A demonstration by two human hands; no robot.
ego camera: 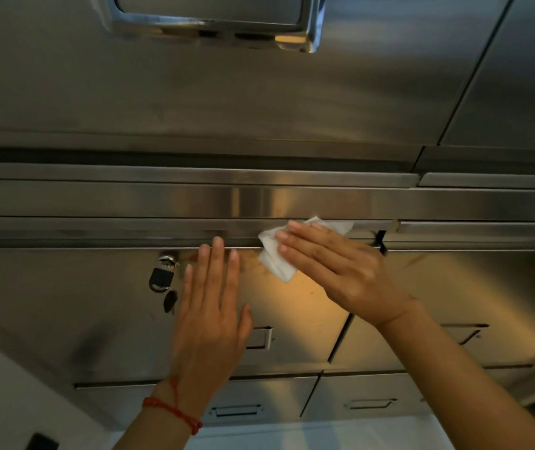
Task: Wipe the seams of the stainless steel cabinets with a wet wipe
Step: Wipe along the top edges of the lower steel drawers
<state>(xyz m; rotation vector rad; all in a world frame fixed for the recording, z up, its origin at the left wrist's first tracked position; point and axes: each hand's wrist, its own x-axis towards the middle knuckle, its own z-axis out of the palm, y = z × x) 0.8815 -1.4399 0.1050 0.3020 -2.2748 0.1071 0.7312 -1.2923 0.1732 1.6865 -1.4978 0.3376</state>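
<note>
A white wet wipe (274,259) lies pressed under the fingers of my right hand (334,267), against the horizontal seam (129,243) at the top edge of a stainless steel cabinet door (64,303). Part of the wipe sticks out above and below my fingers. My left hand (210,306) rests flat on the same door with its fingers together and pointing up to the seam, holding nothing. A red string bracelet circles my left wrist.
A key (161,277) with a black fob hangs from the lock left of my left hand. Recessed handles (259,337) sit in the doors and in the drawers (236,410) below. A vertical seam (340,339) divides two doors. A large upper handle (214,24) is overhead.
</note>
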